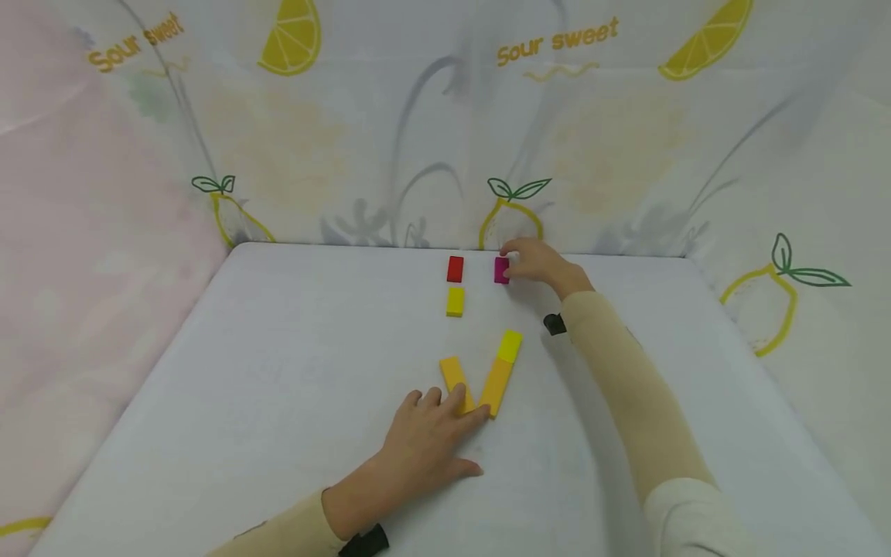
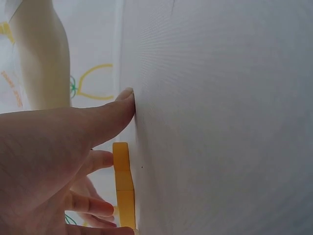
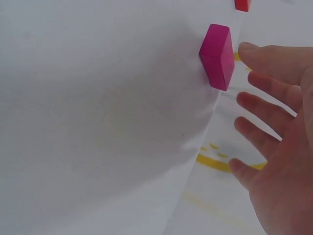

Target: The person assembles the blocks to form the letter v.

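Note:
Flat on the white table, orange blocks (image 1: 495, 387) form a V shape, with a bright yellow block (image 1: 510, 346) at the top of its right leg. My left hand (image 1: 428, 437) lies over the lower part of the left leg (image 1: 450, 371), fingers extended and touching the blocks. In the left wrist view its fingertips meet the side of the orange blocks (image 2: 124, 196). At the far edge, my right hand (image 1: 539, 264) is beside a magenta block (image 1: 501, 270). The right wrist view shows that block (image 3: 215, 56) standing just off the thumb, fingers spread and holding nothing.
A red block (image 1: 455, 269) sits near the table's back edge, left of the magenta one. Just in front of it lies a yellow block (image 1: 455, 302). A fabric backdrop (image 1: 376, 139) with lemon drawings rises behind the white table (image 1: 278, 371).

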Tool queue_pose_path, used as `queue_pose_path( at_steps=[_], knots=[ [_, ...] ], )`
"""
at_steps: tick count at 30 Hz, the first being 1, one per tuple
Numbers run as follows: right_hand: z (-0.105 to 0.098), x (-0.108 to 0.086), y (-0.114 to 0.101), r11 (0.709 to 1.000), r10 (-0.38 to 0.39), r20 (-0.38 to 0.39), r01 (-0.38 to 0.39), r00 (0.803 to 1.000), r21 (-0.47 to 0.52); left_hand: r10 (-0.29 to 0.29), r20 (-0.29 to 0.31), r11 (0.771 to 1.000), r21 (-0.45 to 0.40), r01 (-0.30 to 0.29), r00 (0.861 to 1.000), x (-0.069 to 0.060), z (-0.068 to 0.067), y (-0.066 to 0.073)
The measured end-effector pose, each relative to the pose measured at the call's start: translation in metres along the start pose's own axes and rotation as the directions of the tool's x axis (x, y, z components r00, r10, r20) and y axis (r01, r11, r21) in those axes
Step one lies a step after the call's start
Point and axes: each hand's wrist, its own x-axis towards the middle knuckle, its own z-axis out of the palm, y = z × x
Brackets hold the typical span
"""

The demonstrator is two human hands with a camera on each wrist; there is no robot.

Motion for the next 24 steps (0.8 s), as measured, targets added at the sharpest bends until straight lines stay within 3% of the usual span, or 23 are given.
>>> queue_pose_path(
  at_steps=[6,24],
  knots=[
    [0.0047,0.0033,-0.0022,0.998,0.046,0.030,-0.047,0.999,0.034,-0.001,0.009,1.000,-0.017,0.001,1.000,-0.0007,-0.0002,-0.0013],
    [0.0102,0.0042,-0.0078,1.000,0.002,0.013,-0.002,1.000,0.012,0.013,-0.012,1.000,-0.011,-0.013,1.000,-0.0014,-0.0013,-0.0028]
  ],
)
